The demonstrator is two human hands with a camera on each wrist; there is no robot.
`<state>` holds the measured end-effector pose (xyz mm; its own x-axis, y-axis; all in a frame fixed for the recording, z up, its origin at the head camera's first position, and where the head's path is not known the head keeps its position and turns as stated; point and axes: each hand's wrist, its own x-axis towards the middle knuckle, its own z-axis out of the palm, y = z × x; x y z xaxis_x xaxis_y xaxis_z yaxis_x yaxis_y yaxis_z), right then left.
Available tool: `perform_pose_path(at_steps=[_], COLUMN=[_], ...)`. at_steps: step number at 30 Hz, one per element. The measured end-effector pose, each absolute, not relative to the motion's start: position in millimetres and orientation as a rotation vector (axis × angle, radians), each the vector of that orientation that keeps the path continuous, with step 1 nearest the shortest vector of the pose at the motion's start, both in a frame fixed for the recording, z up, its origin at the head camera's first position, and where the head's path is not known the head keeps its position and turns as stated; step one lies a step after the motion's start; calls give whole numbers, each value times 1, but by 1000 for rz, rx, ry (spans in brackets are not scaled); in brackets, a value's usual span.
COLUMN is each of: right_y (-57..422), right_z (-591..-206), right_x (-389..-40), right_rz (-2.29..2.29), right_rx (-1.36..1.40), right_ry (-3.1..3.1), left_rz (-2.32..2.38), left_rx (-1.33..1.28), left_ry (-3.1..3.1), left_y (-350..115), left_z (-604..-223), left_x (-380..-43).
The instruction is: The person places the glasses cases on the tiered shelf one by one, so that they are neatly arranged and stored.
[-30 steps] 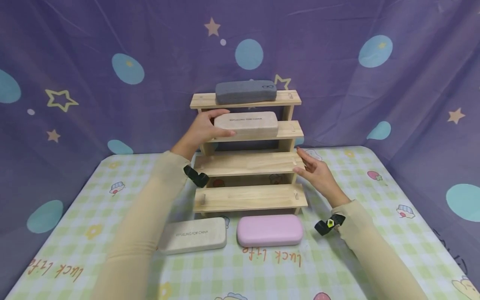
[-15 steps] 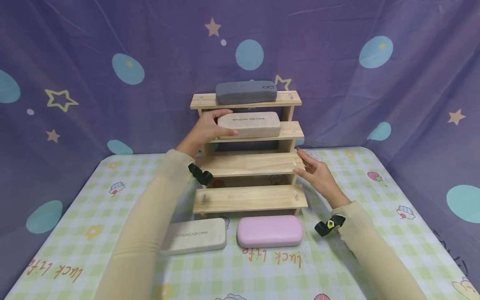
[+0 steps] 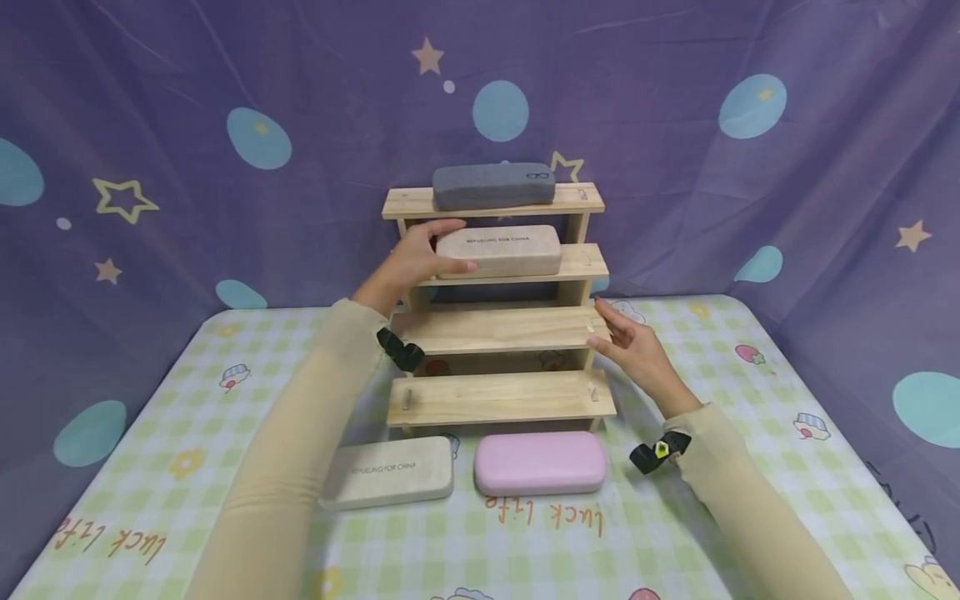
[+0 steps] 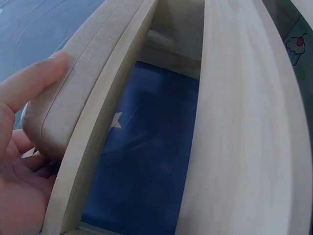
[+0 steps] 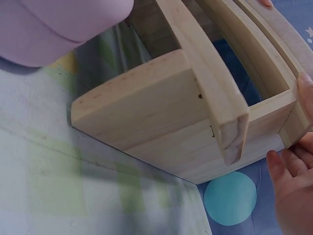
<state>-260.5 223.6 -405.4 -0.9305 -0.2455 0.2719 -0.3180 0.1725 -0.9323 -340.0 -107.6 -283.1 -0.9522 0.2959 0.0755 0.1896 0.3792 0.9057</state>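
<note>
My left hand holds the left end of a beige glasses case with printed lettering, lying lengthwise along the second step from the top of a stepped wooden rack. In the left wrist view the thumb presses the front face of that case, and the other fingers are partly hidden behind its end. On the rack's right side, my right hand grips the end of the third step down, also shown in the right wrist view. A grey-blue glasses case occupies the top step.
In front of the rack, a second pale glasses case with lettering lies on the checked tablecloth, partly behind the left sleeve. Beside it is a pink glasses case. A purple patterned curtain hangs close behind the rack.
Over the first half second the left hand slid the beige glasses case slightly to the right along its step; since then it has stayed still. The right hand kept its place.
</note>
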Motion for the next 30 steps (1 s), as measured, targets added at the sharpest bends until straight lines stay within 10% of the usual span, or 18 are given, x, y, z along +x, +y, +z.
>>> perform_pose_path(at_steps=[30], right_y=[222], right_z=[-405], right_x=[-259], right_rz=[1886], right_rx=[546], right_ry=[-2361], left_rz=[1674], left_rx=[860], left_ry=[2622], left_y=[-165], left_z=[-291], left_x=[-258])
